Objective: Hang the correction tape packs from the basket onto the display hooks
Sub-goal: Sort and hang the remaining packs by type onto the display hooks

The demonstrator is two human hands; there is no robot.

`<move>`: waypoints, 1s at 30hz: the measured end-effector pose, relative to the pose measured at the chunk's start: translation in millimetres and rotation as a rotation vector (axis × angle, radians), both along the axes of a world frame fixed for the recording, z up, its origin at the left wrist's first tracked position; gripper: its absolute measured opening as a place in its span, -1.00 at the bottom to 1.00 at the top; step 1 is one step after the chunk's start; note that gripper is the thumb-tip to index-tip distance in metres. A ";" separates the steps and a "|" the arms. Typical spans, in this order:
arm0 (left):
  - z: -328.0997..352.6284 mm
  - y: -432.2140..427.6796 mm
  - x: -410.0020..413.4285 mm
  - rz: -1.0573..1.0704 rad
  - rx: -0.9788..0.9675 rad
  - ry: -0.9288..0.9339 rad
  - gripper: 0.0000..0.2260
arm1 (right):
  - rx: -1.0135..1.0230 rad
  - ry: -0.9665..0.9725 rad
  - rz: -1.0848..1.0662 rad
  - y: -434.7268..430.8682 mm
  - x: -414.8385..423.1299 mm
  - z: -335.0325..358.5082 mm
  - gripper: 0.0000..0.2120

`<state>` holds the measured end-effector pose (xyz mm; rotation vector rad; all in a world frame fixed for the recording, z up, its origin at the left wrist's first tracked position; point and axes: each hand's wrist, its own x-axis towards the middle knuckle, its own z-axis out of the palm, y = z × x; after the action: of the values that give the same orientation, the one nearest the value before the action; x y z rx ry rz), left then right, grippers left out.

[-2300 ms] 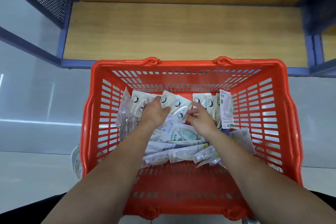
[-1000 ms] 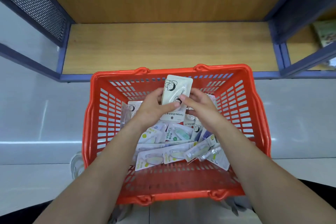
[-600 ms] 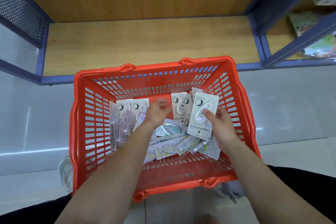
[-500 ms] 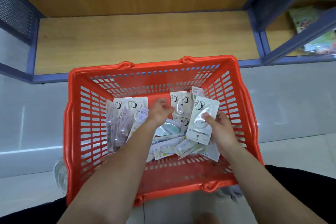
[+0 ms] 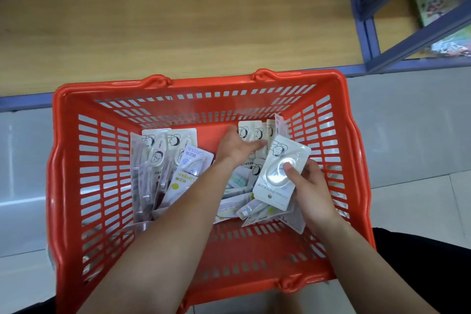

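Fingers inside red basket (image 5: 216,81): right hand (image 5: 309,186) grips one correction tape pack (image 5: 274,178), thumb on its blister, above basket's right half; left hand (image 5: 237,148) touches upright packs (image 5: 254,132) at basket's far wall, grip indiscernible.

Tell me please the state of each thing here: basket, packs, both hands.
basket: upright, partly filled with packs.
held pack: lifted above the heap, tilted, in the right hand.
loose packs: heaped in the basket, some leaning on its walls.
right hand: grips the held pack, thumb on its blister.
left hand: over the far packs; grip unclear.
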<state>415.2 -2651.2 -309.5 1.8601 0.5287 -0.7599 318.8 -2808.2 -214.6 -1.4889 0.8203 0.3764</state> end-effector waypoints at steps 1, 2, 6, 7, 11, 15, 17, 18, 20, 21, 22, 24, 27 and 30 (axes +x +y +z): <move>0.4 -2.4 -0.2 0.006 0.007 0.003 -0.36 | 0.007 0.007 -0.006 -0.5 -0.4 -0.7 -0.70; 0.1 -3.9 -0.4 0.005 0.017 0.007 -0.34 | 0.012 0.014 -0.012 -0.3 -0.4 -0.7 -0.70; 0.7 2.6 1.0 0.011 0.012 -0.022 -0.42 | 0.024 0.013 -0.011 -0.4 -0.9 0.6 -0.70; 3.2 9.8 1.1 0.018 0.012 -0.029 -0.46 | 0.033 0.011 -0.010 -0.8 -0.9 0.6 -0.70; 20.2 49.4 -8.5 0.056 -0.064 -0.053 -0.62 | 0.047 0.001 0.007 2.1 1.9 0.8 -0.76; 71.3 83.6 -15.0 0.078 -0.097 -0.156 -0.67 | 0.091 -0.024 0.052 8.7 6.2 10.0 -0.78; 103.1 95.7 -18.6 0.097 -0.104 -0.224 -0.69 | 0.132 -0.026 0.079 13.3 8.3 20.7 -0.76; 120.2 99.7 -21.9 0.102 -0.105 -0.253 -0.69 | 0.164 -0.032 0.093 16.3 10.4 28.2 -0.74; 153.1 105.4 -31.5 0.114 -0.121 -0.293 -0.70 | 0.256 -0.052 0.126 23.0 15.7 47.8 -0.72; 169.3 106.9 -37.2 0.120 -0.138 -0.306 -0.69 | 0.305 -0.066 0.150 27.1 18.7 60.6 -0.72; 185.7 107.8 -43.6 0.129 -0.165 -0.309 -0.69 | 0.353 -0.083 0.173 31.3 21.3 73.6 -0.71; 216.9 107.5 -56.2 0.151 -0.230 -0.304 -0.74 | 0.451 -0.128 0.209 39.7 23.6 100.9 -0.68; 255.9 107.5 -71.4 0.215 -0.280 -0.361 -0.82 | 0.565 -0.196 0.205 50.9 22.1 138.9 -0.62; 290.8 106.0 -86.9 0.297 -0.288 -0.429 -0.84 | 0.630 -0.256 0.217 59.2 15.8 171.5 -0.55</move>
<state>328.3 -2545.2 -18.7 1.5674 0.3812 -0.2131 334.6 -2749.0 -43.0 -1.0021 0.2891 0.5353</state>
